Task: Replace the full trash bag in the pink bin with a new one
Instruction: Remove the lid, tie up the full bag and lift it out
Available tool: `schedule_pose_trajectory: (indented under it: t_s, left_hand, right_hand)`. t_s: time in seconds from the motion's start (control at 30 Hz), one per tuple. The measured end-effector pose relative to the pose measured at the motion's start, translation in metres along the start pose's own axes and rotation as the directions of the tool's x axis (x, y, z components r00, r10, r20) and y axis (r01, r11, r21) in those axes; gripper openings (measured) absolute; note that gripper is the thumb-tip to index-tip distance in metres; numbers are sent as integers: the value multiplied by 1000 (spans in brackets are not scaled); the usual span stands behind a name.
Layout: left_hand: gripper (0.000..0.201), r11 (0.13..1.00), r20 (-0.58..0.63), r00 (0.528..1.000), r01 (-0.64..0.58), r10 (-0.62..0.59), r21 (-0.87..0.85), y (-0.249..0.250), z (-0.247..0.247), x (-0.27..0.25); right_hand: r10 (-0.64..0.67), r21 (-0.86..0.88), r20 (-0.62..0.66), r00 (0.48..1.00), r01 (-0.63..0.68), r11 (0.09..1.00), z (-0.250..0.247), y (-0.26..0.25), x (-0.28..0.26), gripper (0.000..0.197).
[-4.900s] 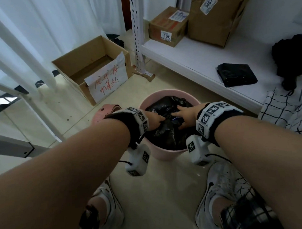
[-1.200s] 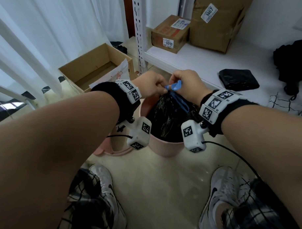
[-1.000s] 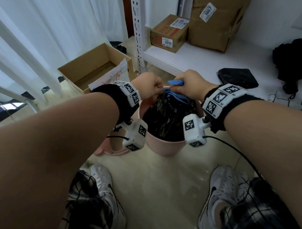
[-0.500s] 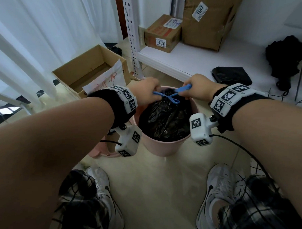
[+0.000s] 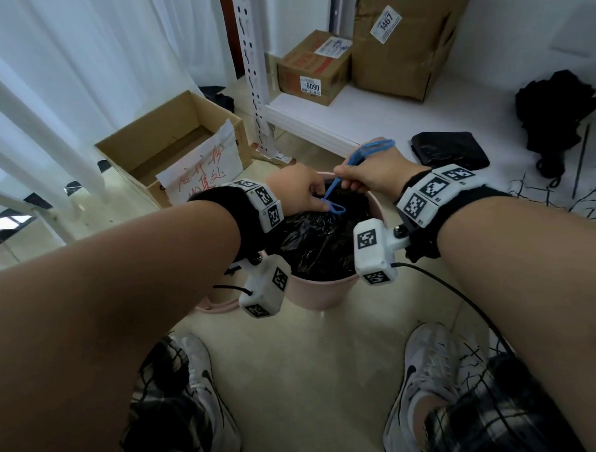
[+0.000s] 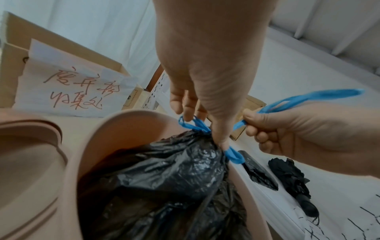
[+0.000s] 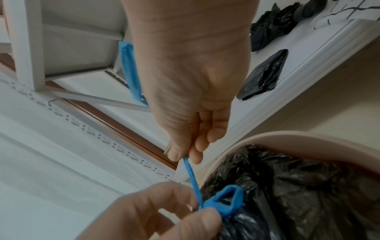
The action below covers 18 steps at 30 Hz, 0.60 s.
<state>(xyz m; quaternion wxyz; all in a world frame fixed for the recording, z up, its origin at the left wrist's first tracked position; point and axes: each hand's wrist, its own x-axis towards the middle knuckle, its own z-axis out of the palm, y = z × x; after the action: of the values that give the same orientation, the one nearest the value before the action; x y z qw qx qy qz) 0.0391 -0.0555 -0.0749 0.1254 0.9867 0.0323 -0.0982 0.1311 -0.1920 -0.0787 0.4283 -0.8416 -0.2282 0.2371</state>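
Knotting in hand: left hand [image 5: 297, 192] pins the black bag's [image 5: 319, 248] neck, right hand [image 5: 372, 179] pinches the blue drawstring [image 5: 371, 150]; next, cinch and lift from the pink bin [image 5: 321, 292].

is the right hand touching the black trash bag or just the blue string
Apart. The right wrist view shows the right hand pinching only the blue drawstring, above the black trash bag.

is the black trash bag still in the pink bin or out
In. The black trash bag sits inside the pink bin, its neck cinched by the blue drawstring.
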Motion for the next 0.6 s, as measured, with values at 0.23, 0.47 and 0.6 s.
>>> schedule_pose_trajectory:
  t_s: [0.23, 0.47, 0.6]
  left_hand:
    - [33, 996, -18, 997, 75, -74, 45, 7, 5, -1]
    - [48, 985, 70, 988, 143, -137, -92, -5, 4, 0]
    - [36, 991, 80, 988, 130, -129, -20, 2, 0, 2]
  right_hand:
    - [70, -386, -64, 996, -89, 918, -3, 9, 3, 25]
    - [311, -555, 104, 945, -205, 806, 3, 46, -16, 40]
    - [323, -541, 152, 934, -195, 818, 5, 53, -15, 50]
